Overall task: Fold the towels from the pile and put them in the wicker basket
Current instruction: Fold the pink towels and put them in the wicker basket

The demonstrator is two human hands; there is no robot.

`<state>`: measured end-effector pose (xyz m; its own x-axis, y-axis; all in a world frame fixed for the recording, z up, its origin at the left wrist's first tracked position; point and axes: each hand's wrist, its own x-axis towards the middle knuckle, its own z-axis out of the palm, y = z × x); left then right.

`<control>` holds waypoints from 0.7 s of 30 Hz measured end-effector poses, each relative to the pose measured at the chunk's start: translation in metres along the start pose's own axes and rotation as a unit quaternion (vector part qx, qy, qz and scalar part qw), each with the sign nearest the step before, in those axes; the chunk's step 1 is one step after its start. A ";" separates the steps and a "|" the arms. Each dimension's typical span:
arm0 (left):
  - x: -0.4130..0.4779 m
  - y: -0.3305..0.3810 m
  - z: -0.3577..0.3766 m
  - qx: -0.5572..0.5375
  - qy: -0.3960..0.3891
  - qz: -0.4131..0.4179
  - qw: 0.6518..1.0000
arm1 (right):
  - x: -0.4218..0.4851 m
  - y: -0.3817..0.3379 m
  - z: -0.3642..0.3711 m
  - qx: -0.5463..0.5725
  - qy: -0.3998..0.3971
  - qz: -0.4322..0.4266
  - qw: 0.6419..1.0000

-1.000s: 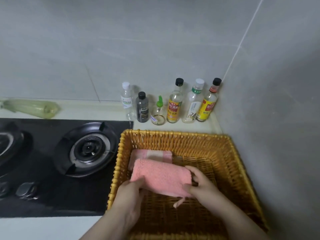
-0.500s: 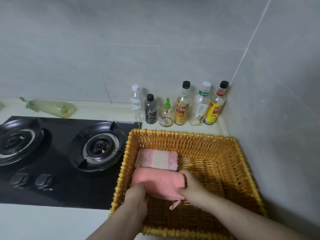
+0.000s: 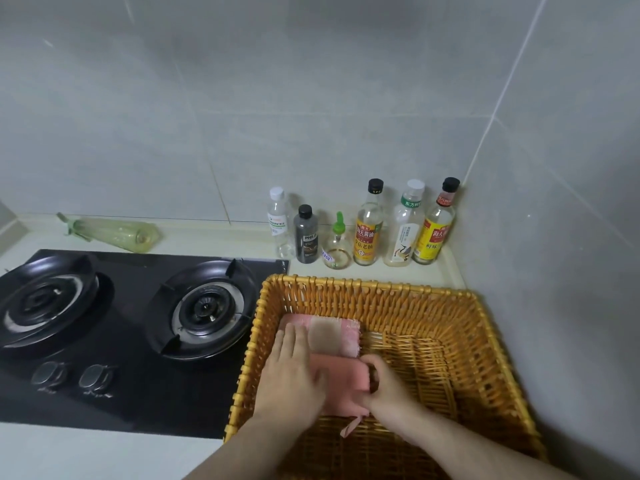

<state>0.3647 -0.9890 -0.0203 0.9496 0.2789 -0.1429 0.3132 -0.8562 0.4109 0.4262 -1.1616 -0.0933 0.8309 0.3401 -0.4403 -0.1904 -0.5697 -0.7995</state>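
Pink towel sits folded in wicker basket, against striped towel (basket's left side). Left hand flat on it, fingers straight; right hand grips its right edge.

We see a golden-yellow wicker basket holding a plain salmon-pink towel. Beside it lies a pink towel with a beige band. The stove is glossy black.

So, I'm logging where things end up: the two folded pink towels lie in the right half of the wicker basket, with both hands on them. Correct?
Not the right half. The head view shows the striped towel and the plain pink towel in the left half of the wicker basket, with the left hand and right hand on them.
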 end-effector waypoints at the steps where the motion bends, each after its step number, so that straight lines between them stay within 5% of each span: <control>1: 0.008 0.000 0.006 0.014 -0.016 -0.008 1.000 | 0.000 0.001 0.000 -0.004 0.002 -0.001 1.000; 6: 0.030 -0.015 0.040 0.066 -0.080 -0.031 0.994 | 0.007 0.008 0.005 0.007 0.019 -0.016 1.000; 11: 0.041 -0.020 0.051 0.131 -0.055 0.050 0.989 | 0.015 0.010 0.002 0.007 0.027 -0.031 0.999; 21: 0.053 -0.027 0.069 0.162 -0.078 0.038 0.983 | 0.021 0.022 -0.002 0.027 -0.017 -0.015 0.999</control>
<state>0.4055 -0.9807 -0.1008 0.9495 0.1609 -0.2695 0.1993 -0.9724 0.1215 0.4408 -1.1686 -0.1189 0.8187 0.3815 -0.4292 -0.1950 -0.5182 -0.8327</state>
